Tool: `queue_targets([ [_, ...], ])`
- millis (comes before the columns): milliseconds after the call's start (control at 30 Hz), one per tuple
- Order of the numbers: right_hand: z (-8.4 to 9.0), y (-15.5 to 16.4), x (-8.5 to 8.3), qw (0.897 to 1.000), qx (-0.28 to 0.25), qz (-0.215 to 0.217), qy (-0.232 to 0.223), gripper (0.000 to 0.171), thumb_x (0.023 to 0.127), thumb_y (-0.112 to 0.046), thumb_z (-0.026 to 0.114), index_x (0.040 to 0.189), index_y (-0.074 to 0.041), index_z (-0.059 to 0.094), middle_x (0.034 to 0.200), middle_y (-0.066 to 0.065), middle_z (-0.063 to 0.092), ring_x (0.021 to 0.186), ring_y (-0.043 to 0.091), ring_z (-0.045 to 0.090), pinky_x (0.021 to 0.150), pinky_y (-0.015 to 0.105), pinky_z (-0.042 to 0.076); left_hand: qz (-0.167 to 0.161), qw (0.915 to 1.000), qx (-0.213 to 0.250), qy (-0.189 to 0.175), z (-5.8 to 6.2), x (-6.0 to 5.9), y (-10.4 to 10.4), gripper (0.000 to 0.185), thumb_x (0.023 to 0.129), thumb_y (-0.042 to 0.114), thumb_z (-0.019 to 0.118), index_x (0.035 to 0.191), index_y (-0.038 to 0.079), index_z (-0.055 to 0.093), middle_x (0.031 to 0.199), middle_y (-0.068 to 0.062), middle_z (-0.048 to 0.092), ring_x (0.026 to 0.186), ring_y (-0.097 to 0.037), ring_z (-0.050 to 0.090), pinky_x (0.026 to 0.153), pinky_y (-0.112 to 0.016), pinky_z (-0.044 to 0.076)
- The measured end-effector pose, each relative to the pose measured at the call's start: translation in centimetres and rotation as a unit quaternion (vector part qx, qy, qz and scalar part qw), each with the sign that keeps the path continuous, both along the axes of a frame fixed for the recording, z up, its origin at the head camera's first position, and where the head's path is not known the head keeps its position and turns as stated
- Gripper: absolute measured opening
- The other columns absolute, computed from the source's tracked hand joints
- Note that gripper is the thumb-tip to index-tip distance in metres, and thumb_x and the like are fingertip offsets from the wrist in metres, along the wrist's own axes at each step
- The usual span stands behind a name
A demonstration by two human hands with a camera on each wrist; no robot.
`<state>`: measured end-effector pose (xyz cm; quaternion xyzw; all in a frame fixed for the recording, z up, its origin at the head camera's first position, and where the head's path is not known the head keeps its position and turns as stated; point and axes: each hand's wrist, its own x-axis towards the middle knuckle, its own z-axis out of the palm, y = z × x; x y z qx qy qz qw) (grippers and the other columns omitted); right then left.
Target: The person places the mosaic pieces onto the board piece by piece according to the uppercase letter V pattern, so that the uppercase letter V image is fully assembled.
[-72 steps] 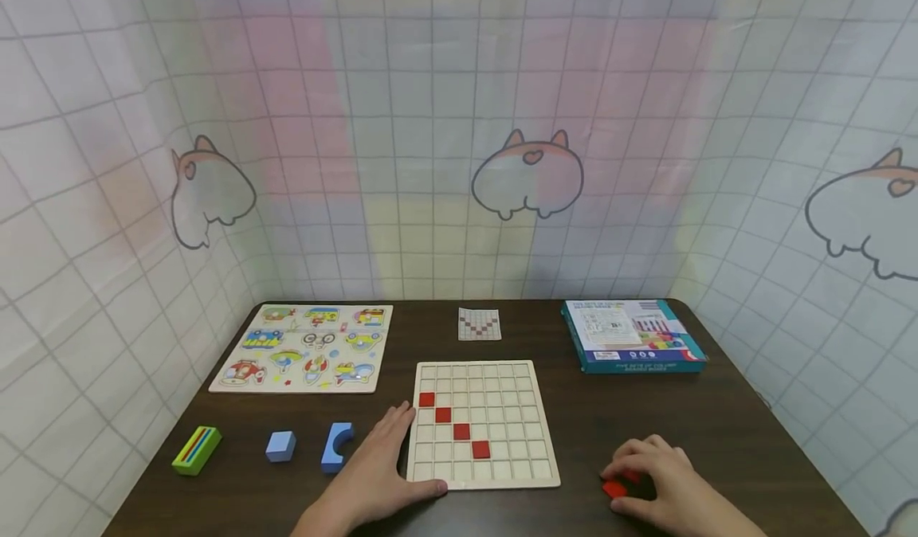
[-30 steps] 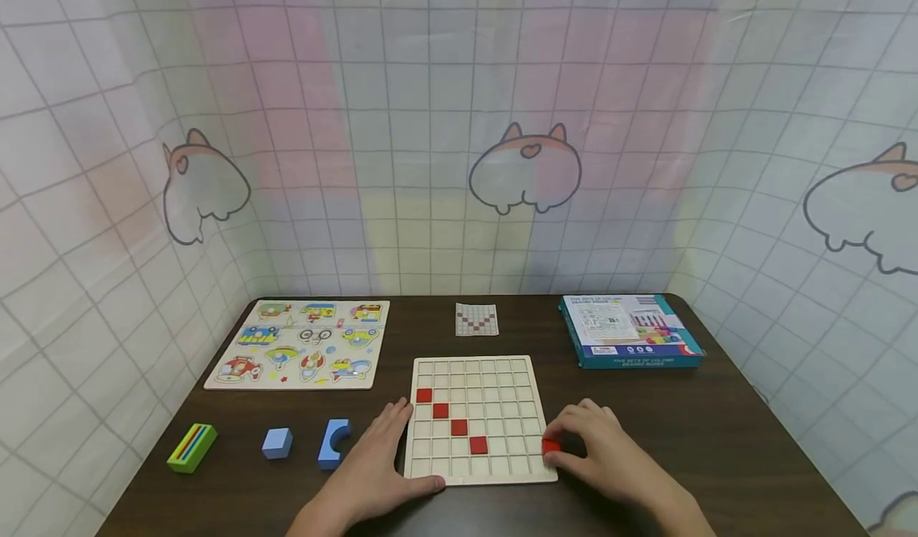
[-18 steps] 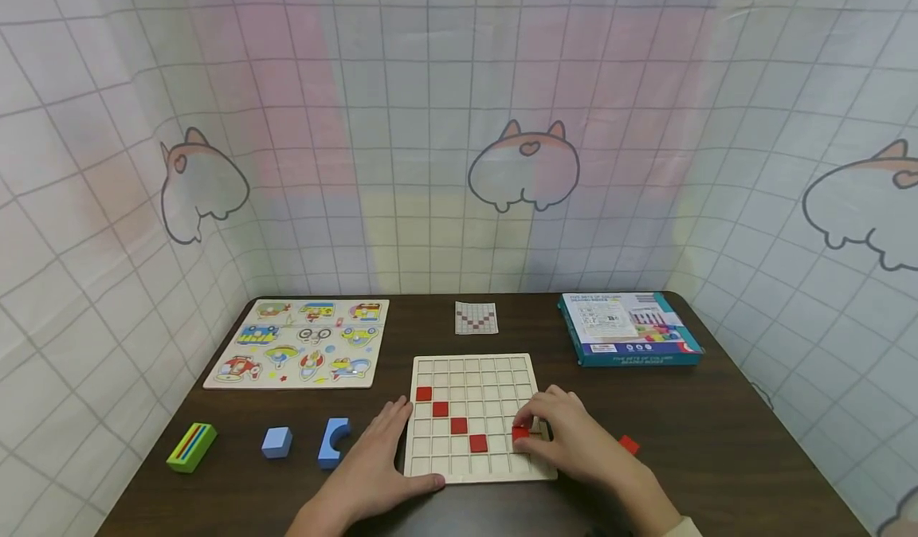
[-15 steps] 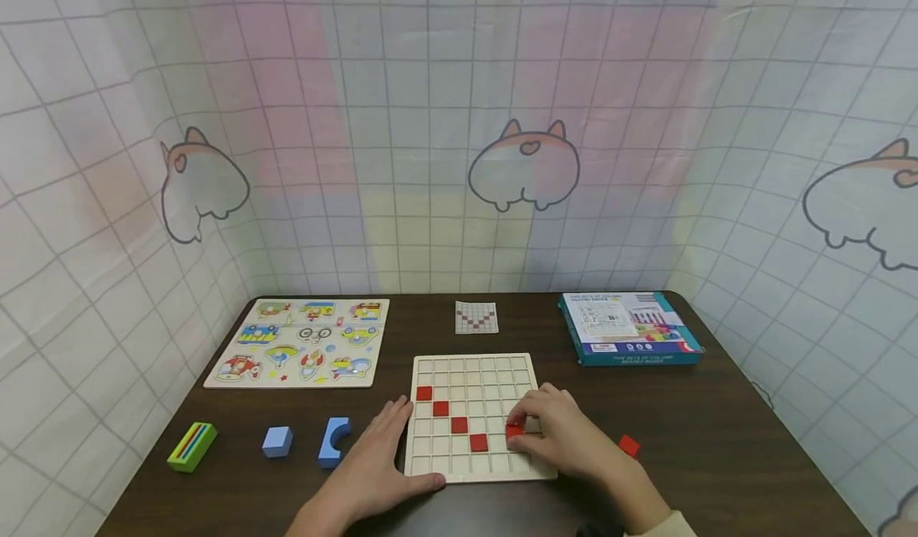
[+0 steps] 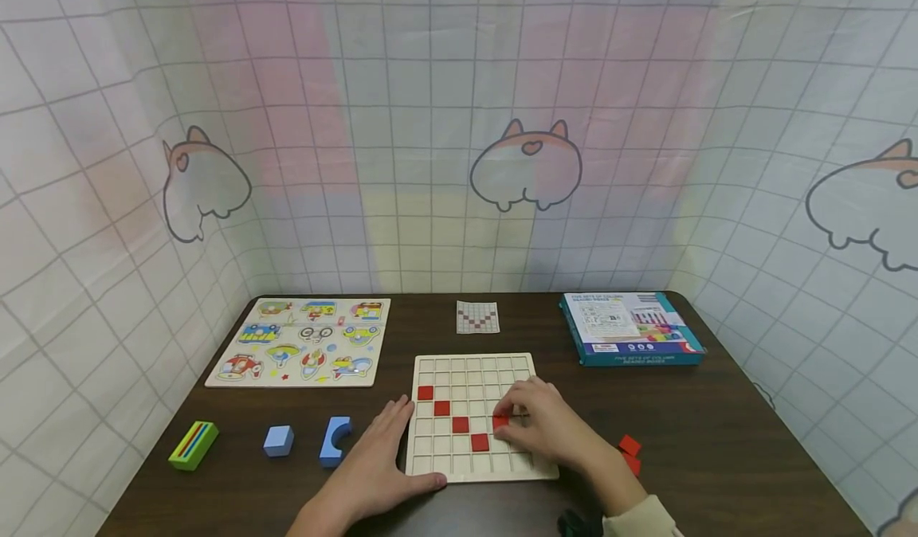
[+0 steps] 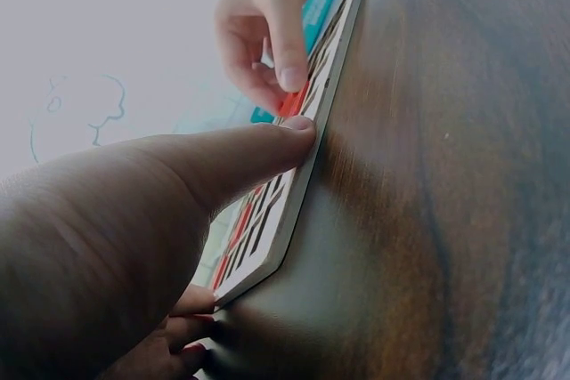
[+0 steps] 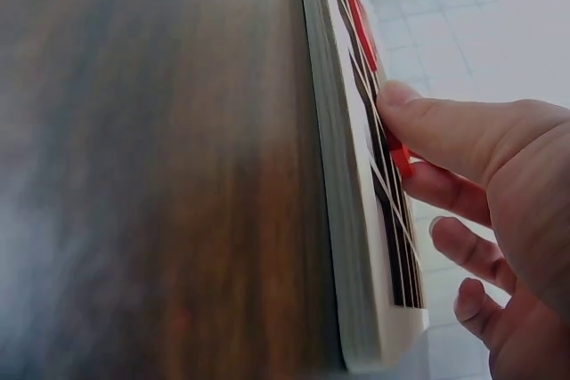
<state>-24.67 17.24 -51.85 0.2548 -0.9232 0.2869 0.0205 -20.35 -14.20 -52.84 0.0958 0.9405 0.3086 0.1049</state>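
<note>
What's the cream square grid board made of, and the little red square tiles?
The board looks like smooth, matte wood: its edge seems striped in layers. The tiles could be painted wood or plastic; their smooth, even red leaves it open.

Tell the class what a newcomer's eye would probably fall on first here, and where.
Probably the four red squares stepping diagonally down to the right across the pale grid board on the dark table. Next, the right hand pinching another red tile at the board, while the left hand rests along the board's left edge. Behind the table, cartoon animals on the checked backdrop also stand out.
</note>
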Motion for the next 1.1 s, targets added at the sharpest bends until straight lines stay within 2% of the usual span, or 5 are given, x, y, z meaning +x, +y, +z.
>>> queue_targets([
  [267,-0.3,-0.2,-0.5,1.0,-0.011,-0.002,-0.007,0.015,0.092,-0.032,0.093,0.103,-0.027,0.084,0.106,-0.013,0.076,0.108,0.012,0.059,0.104,0.049,0.043,-0.006,1.0,-0.001,0.0,-0.1,-0.2,0.2,0.134,0.074,0.084,0.087,0.176,0.016,0.033,0.184,-0.009,0.031,0.173,-0.038,0.024,0.133,-0.07,0.032],
  [433,-0.2,-0.1,-0.3,1.0,-0.01,-0.004,-0.008,0.015,0.092,-0.032,0.093,0.105,-0.028,0.086,0.107,-0.013,0.074,0.107,0.012,0.057,0.099,0.044,0.042,-0.005,1.0,-0.001,0.0,0.1,-0.2,0.2,0.134,0.074,0.083,0.087,0.176,0.015,0.032,0.184,-0.009,0.03,0.173,-0.038,0.024,0.132,-0.071,0.032],
  [600,0.2,0.0,-0.1,1.0,-0.01,-0.004,-0.003,0.02,0.092,-0.032,0.093,0.109,-0.025,0.085,0.114,-0.01,0.075,0.111,0.014,0.058,0.103,0.048,0.045,0.0,1.0,-0.004,-0.004,0.2,-0.2,0.1,0.134,0.074,0.083,0.088,0.176,0.016,0.033,0.184,-0.009,0.03,0.172,-0.039,0.024,0.132,-0.072,0.032],
  [800,0.4,0.7,0.5,0.999,-0.013,-0.011,-0.031,0.026,0.094,-0.037,0.09,0.115,-0.023,0.083,0.122,-0.009,0.076,0.115,0.017,0.058,0.107,0.053,0.048,0.003,1.0,-0.002,-0.008,-0.1,-0.1,0.0,0.135,0.073,0.083,0.088,0.176,0.016,0.033,0.184,-0.009,0.031,0.172,-0.039,0.024,0.131,-0.072,0.033],
  [1100,1.1,1.8,1.8,0.999,-0.009,-0.022,-0.043,0.031,0.096,-0.041,0.088,0.122,-0.025,0.081,0.122,-0.011,0.075,0.111,0.015,0.058,0.095,0.035,0.056,0.0,1.0,-0.003,0.007,-0.2,0.0,0.0,0.134,0.073,0.083,0.088,0.175,0.015,0.035,0.183,-0.01,0.032,0.172,-0.039,0.025,0.131,-0.071,0.033],
])
